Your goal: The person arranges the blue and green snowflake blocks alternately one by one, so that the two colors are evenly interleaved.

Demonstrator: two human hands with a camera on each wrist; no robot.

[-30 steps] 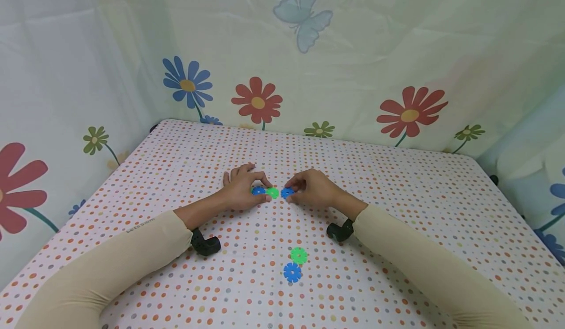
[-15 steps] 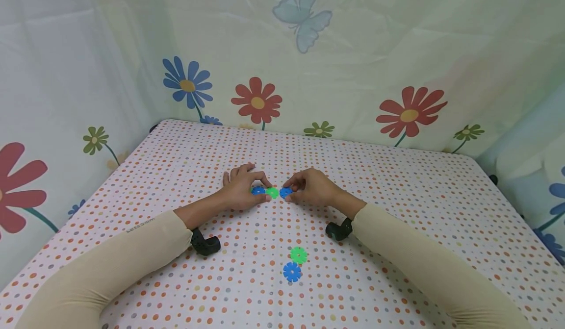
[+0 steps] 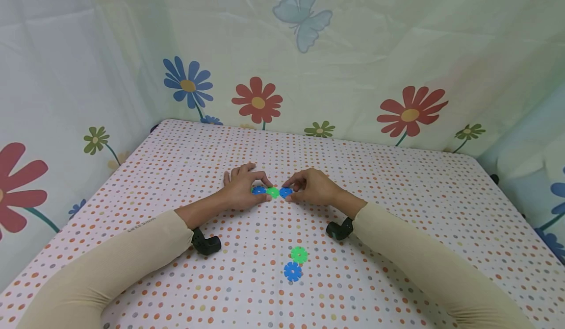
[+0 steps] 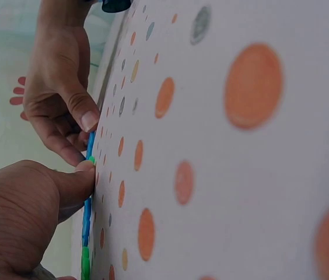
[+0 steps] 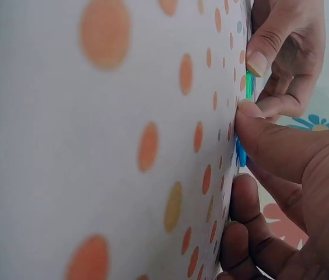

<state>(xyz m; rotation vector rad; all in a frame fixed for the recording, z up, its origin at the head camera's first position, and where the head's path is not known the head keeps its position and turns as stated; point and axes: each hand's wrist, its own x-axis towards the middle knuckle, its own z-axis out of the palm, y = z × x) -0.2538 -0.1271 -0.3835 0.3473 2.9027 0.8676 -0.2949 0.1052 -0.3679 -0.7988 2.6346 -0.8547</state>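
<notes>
A person's 2 bare hands meet at the centre of the frame over a bench covered in white cloth printed with orange, grey and yellow dots. The left hand, just left of centre, pinches a bright green, notched, flat plastic disc between thumb and index finger, its other fingers fanned out toward the top of the frame. The right hand, just right of centre, pinches a blue, notched, flat plastic disc between thumb and index finger, its other fingers bent beneath the palm. The 2 pinched discs meet edge to edge; whether their notches interlock cannot be told. Left of the green piece, partly under the left hand, lies a second blue disc, and the left wrist view shows a second green disc at its bottom edge, making a line of 4. Below, just right of the middle in the lower part of the frame, a loose green disc and a loose blue disc lie flat, their rims touching. Beige sleeves reach in from the lower corners, with a black wrist device at each cuff. Behind hangs a pale curtain printed with red, blue and green flowers and, at top centre, a light blue butterfly
</notes>
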